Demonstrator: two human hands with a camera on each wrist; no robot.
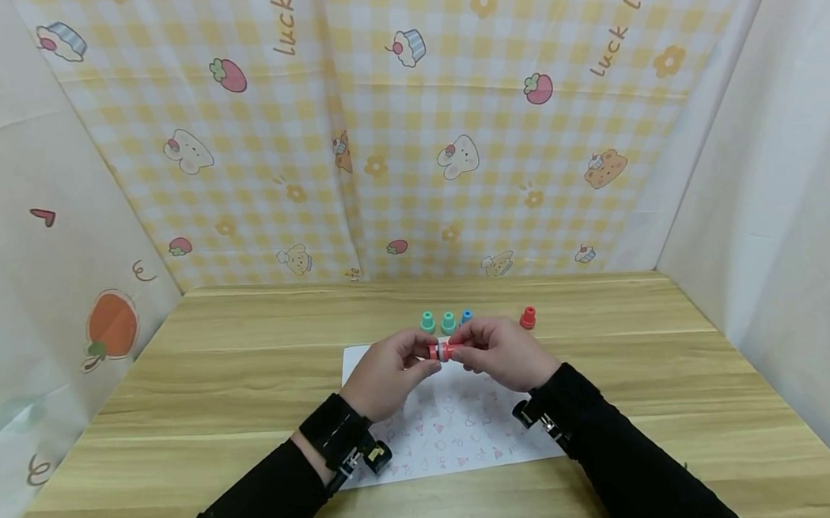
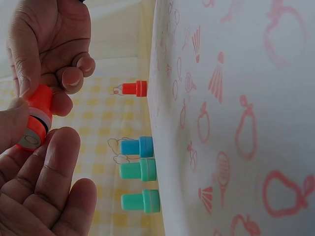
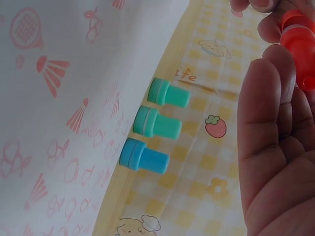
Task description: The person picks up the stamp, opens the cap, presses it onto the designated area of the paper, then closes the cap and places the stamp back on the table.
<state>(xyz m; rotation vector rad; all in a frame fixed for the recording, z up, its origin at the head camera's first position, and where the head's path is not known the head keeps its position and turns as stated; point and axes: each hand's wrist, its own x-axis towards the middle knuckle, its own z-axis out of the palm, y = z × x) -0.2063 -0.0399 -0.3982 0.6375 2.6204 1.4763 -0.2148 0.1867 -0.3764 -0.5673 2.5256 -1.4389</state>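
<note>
Both hands meet over the paper at a small red stamp [image 1: 444, 351], held on its side. My left hand [image 1: 385, 378] pinches the end with a round pale disc, thumb on one side and fingers on the other. On the narrower handle end, my right hand [image 1: 504, 354] grips with thumb and fingertips. A pale band and a dark line run round the stamp [image 2: 40, 115] between the two grips, seen in the left wrist view. Beneath the hands lies the white paper [image 1: 461, 430], printed with rows of small red pictures, such as shuttlecocks, rackets and fruit outlines.
Behind the paper, two green stamps [image 1: 428, 322] and a blue stamp [image 3: 142, 156] stand upright in a row. Another red stamp [image 1: 528, 318] stands farther right. The wooden table [image 1: 249, 340] reaches back to a yellow checked curtain [image 1: 393, 133], with pale cloth at both sides.
</note>
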